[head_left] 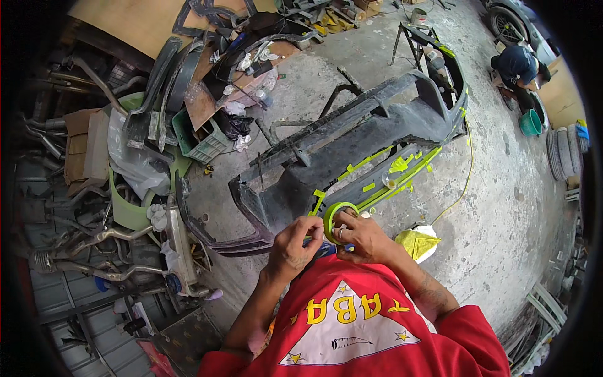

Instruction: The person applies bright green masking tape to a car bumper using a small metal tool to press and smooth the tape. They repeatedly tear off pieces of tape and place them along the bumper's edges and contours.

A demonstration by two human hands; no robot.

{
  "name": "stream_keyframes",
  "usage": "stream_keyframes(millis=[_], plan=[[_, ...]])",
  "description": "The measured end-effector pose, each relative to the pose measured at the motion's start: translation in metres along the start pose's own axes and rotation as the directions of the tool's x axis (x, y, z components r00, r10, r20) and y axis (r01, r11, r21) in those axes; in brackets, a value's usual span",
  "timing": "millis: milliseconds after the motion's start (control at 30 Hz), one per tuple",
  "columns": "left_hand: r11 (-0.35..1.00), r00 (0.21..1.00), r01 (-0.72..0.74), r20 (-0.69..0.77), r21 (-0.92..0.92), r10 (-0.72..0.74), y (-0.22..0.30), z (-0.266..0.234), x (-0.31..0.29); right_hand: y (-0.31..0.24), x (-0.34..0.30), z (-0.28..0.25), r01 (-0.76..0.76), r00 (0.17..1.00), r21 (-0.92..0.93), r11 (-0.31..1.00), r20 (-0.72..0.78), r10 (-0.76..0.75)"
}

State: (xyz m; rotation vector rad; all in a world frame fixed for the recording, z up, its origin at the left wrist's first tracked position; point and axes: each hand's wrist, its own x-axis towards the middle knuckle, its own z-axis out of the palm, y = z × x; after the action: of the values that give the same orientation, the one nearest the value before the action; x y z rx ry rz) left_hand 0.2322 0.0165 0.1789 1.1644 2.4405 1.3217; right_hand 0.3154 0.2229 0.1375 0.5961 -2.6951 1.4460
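Green tape roll (328, 221) in my right hand (361, 237), between my red shirt (370, 279) and the dark bumper (352, 147).
My right fingers clamp its ring; my left hand (294, 246) holds its fingertips together just beside it, though I cannot tell whether they pinch tape.

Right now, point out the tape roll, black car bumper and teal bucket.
Yellow-green tape roll (328, 221), head view: left side of the ring.
Black car bumper (339, 147), head view: middle of its panel.
Teal bucket (531, 127), head view: outer wall.

tape roll (328, 217): lime green | bumper (301, 195): dark grey | shirt (384, 280): red
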Motion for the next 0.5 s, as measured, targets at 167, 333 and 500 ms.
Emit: stream_keyframes(millis=[167, 333, 500], plan=[[0.993, 0.999, 0.022, 0.037, -0.119, -0.018, -0.011, 0.008, -0.009, 0.002, -0.004, 0.005, -0.059, 0.998, 0.077, 0.995, 0.019, 0.058], [0.989, 0.994, 0.104, -0.01, -0.101, -0.106, 0.008, 0.004, 0.0, 0.001, -0.008, 0.007, -0.072, 0.997, 0.124, 0.99, -0.004, 0.073], [0.993, 0.996, 0.084, 0.013, -0.087, -0.083, -0.004, 0.01, -0.007, 0.0, -0.01, -0.003, -0.11, 0.994, 0.241, 0.964, 0.043, 0.103]])
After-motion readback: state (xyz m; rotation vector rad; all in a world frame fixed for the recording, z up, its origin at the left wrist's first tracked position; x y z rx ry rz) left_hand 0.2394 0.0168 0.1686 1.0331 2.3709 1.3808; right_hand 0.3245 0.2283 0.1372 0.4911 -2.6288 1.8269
